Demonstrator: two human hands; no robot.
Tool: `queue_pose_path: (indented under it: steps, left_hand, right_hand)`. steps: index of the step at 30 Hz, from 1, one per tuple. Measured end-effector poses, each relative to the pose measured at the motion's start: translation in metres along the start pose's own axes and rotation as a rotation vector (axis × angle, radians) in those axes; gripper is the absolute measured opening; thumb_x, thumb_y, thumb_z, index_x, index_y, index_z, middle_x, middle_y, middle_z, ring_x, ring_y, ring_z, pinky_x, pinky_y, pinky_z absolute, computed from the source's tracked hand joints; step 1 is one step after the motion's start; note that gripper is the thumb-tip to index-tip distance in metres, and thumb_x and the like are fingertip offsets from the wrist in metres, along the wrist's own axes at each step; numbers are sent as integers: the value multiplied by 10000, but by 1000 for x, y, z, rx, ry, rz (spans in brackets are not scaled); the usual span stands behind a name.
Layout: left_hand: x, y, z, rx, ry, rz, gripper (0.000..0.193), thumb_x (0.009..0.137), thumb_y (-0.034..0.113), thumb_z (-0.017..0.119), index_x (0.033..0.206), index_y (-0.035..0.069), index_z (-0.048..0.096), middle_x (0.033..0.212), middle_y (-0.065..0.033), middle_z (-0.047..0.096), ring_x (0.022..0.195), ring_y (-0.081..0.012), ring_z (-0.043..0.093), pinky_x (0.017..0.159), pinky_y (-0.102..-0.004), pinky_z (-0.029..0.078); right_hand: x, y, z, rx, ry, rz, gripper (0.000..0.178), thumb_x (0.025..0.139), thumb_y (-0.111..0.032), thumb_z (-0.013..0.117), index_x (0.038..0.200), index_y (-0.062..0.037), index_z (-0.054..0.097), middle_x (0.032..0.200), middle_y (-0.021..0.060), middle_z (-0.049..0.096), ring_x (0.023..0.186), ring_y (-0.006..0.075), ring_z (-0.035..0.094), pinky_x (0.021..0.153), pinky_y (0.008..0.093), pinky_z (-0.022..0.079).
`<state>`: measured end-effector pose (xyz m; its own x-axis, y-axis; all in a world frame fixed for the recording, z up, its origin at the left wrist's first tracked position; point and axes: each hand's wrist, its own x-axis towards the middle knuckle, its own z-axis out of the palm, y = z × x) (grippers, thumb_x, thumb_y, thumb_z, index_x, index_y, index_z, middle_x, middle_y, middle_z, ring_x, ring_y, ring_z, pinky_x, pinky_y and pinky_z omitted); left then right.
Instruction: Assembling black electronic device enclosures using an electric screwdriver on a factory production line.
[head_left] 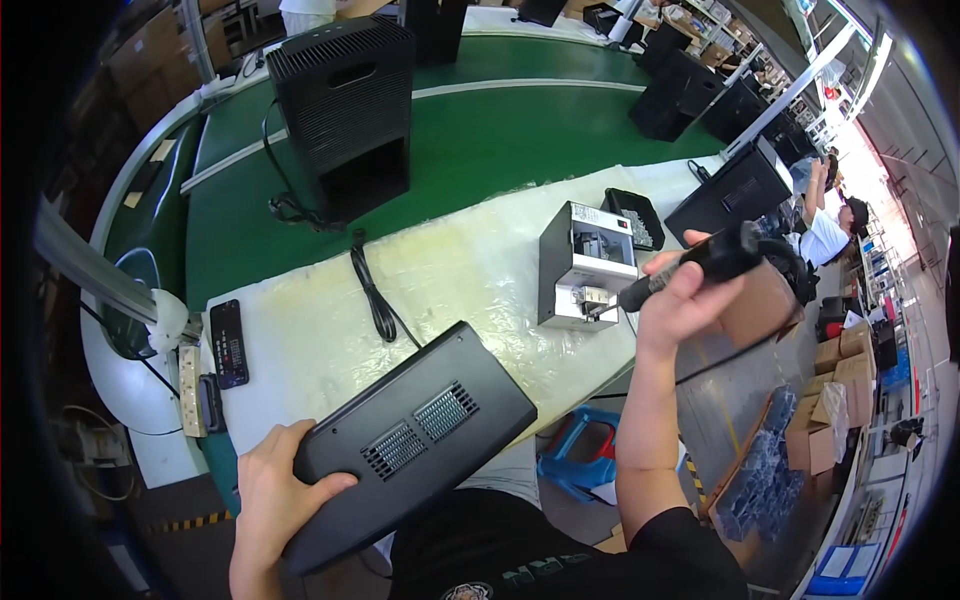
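Observation:
My left hand grips the left end of a black box-shaped appliance, thumb on top and fingers along the edge. Two slotted vent grilles show on its upward face, and it lies tilted at the near edge of the table. A black electric screwdriver is in my right hand, fingers wrapped round its body. Its tip points left into the front of a small screw feeder; whether a screw sits on the bit is too small to tell. A coiled black power cord lies just beyond the appliance.
Behind the feeder sits a black tray of small parts. Tall black appliances stand on the green conveyor. A dark panel and a power strip lie at left. A blue stool is below the table, right.

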<state>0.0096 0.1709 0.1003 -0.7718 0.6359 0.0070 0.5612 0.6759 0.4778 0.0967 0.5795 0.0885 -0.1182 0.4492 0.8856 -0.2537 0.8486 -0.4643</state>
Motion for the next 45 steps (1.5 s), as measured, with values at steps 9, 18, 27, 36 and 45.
queue_pose_path:
  steps: [9,18,27,36,45]
  left_hand:
    - [8,18,12,28,33,-22,682,627,434,793,1136,22,600,840,-156,616,754,-356,616,675,-400,495]
    - [6,5,21,70,117,125,653,726,571,690,1132,64,622,705,-103,577,576,-271,615,524,-347,505]
    - [-2,-2,20,48,143,141,634,747,554,677,1126,51,603,663,-87,556,576,-247,614,518,-330,499]
    - [0,-5,22,50,142,164,648,766,557,653,1127,23,586,676,-103,560,599,-254,626,528,-337,505]
    - [-5,-5,23,74,159,160,650,781,543,643,1141,7,581,692,-109,562,612,-258,627,544,-343,502]
  right_hand:
    - [-41,32,-11,69,-86,194,516,963,-315,486,1311,-1,268,1163,149,531,595,150,560,545,272,473]
    - [8,-171,29,894,-111,371,712,924,-397,562,1376,16,198,1135,224,506,441,157,485,341,253,415]
    - [-25,-226,116,666,-347,328,853,865,-683,420,1419,-93,152,1163,134,487,486,140,514,420,267,469]
    - [-41,-213,139,769,-620,90,878,904,-635,381,1422,6,77,1099,95,527,492,134,566,481,219,493]
    - [-48,-208,153,981,-689,186,945,846,-659,478,1463,-69,73,1067,137,545,489,155,564,434,260,498]
